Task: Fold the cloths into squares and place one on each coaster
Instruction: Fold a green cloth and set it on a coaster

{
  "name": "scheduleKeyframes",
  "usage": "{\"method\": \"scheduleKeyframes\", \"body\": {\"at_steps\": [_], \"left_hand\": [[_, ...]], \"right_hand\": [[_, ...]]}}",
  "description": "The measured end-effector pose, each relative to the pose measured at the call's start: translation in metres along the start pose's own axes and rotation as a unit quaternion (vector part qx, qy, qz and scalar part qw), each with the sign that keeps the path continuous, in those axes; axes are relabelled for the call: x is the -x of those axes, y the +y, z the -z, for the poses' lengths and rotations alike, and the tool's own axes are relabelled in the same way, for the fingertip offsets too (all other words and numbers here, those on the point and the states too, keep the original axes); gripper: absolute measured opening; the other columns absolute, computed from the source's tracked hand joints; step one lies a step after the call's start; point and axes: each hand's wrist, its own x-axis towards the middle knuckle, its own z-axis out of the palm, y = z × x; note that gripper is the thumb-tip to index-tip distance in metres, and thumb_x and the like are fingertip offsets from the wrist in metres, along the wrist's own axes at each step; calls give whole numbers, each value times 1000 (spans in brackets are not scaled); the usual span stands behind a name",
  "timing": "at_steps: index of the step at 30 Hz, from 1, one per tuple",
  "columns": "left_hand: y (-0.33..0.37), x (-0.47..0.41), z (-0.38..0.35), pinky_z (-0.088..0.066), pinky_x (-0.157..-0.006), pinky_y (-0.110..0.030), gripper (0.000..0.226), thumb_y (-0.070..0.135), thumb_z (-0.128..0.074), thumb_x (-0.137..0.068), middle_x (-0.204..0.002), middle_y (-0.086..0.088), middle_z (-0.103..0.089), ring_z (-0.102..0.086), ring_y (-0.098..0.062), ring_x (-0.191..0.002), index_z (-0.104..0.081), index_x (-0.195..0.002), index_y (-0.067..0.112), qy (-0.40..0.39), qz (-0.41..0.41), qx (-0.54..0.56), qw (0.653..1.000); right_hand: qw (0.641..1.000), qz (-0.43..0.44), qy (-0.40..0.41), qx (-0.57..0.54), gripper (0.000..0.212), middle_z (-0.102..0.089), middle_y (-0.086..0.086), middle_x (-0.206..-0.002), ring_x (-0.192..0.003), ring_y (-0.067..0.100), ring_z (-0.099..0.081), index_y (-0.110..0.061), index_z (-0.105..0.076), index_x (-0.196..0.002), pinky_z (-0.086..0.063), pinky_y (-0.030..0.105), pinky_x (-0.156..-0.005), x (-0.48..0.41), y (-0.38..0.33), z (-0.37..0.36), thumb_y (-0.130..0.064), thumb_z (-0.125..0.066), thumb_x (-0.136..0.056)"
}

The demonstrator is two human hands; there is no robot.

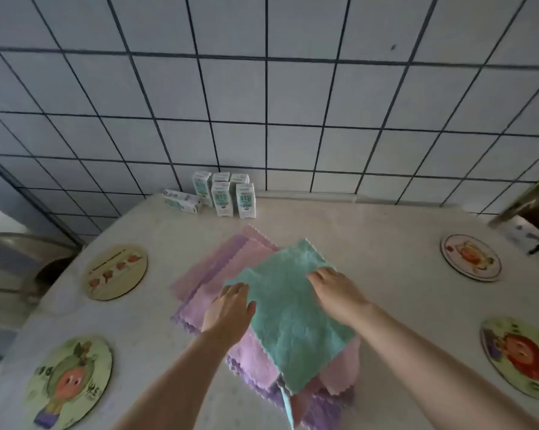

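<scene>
A teal cloth (pixel 289 308) lies flat on top of a pile of pink and purple cloths (pixel 218 274) in the middle of the table. My left hand (pixel 231 311) rests on the teal cloth's left edge, fingers pointing away from me. My right hand (pixel 336 293) holds the cloth's right edge near its far corner, fingers curled down over the edge. Round picture coasters lie at the far left (pixel 114 271), near left (pixel 68 383), far right (pixel 471 257) and near right (pixel 519 356) of the table, all bare.
Several small milk cartons (pixel 221 193) stand at the back of the table against the tiled wall, one lying on its side. A chair or stool (pixel 535 206) stands off the table's far right corner. The pale tabletop (pixel 370 243) surrounds the pile.
</scene>
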Motion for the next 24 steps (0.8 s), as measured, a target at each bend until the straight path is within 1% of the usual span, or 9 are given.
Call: {"method": "scheduleKeyframes", "body": {"at_steps": [3, 7, 10, 12, 15, 17, 19, 22, 24], "left_hand": [[-4, -29, -9, -38, -105, -36, 43, 33, -45, -96, -141, 2, -47, -36, -19, -132, -48, -135, 17, 18, 28, 18, 999], [-10, -58, -16, -46, -91, -38, 31, 30, -45, -93, -128, 3, -57, -45, -21, -120, -57, -120, 21, 20, 63, 20, 998], [-12, -74, -17, -47, -83, -36, 24, 32, -43, -92, -117, -1, -62, -54, -25, -110, -61, -106, 22, 29, 100, 26, 994], [-14, -81, -19, -47, -79, -36, 24, 33, -42, -94, -111, -3, -64, -57, -28, -103, -61, -100, 20, 39, 130, 45, 990], [-18, -88, -24, -47, -79, -37, 23, 37, -45, -93, -111, -5, -63, -58, -29, -102, -61, -98, 20, 36, 150, 57, 986], [-21, -90, -27, -47, -83, -37, 26, 39, -49, -92, -115, -4, -62, -56, -28, -107, -61, -104, 20, 28, 151, 56, 987], [-23, -91, -29, -47, -86, -38, 30, 41, -51, -90, -117, -3, -61, -54, -27, -110, -60, -109, 20, 26, 148, 62, 987], [-26, -92, -29, -49, -85, -39, 33, 44, -56, -87, -113, -1, -62, -56, -26, -106, -62, -110, 21, 28, 150, 71, 986], [-27, -93, -28, -51, -84, -39, 30, 42, -60, -85, -109, -1, -64, -57, -25, -103, -64, -107, 22, 26, 156, 75, 985]], "right_hand": [[1000, 4, -12, -21, 45, -49, 11, -130, -123, 30, -45, -8, -45, -130, -40, 40, -99, -38, 13, -7, 2, -42, -85], [999, 25, -45, -16, 54, -43, 13, -136, -123, 34, -44, -8, -38, -137, -43, 44, -96, -82, 31, -19, 7, -39, -84], [997, 33, -62, -27, 58, -40, 13, -139, -126, 34, -41, -9, -36, -139, -43, 45, -98, -111, 39, -27, 8, -43, -84], [997, 34, -62, -28, 62, -37, 12, -143, -128, 34, -38, -10, -33, -140, -42, 45, -99, -125, 41, -33, 9, -46, -83], [995, 42, -80, -35, 67, -29, 12, -149, -134, 34, -31, -10, -26, -145, -37, 46, -104, -138, 45, -36, 6, -47, -84], [995, 37, -91, -31, 57, -34, 14, -143, -131, 35, -34, -8, -33, -140, -39, 46, -102, -145, 46, -39, 2, -46, -86], [996, 31, -82, -11, 45, -39, 16, -133, -123, 36, -39, -6, -41, -131, -43, 45, -95, -150, 47, -44, 0, -44, -87], [998, 30, -61, 18, 39, -44, 17, -124, -116, 36, -41, -4, -44, -124, -42, 43, -87, -155, 47, -49, 2, -47, -86], [998, 34, -52, 29, 36, -46, 17, -121, -115, 36, -40, -4, -46, -120, -41, 41, -84, -155, 49, -48, 4, -49, -85]]}}
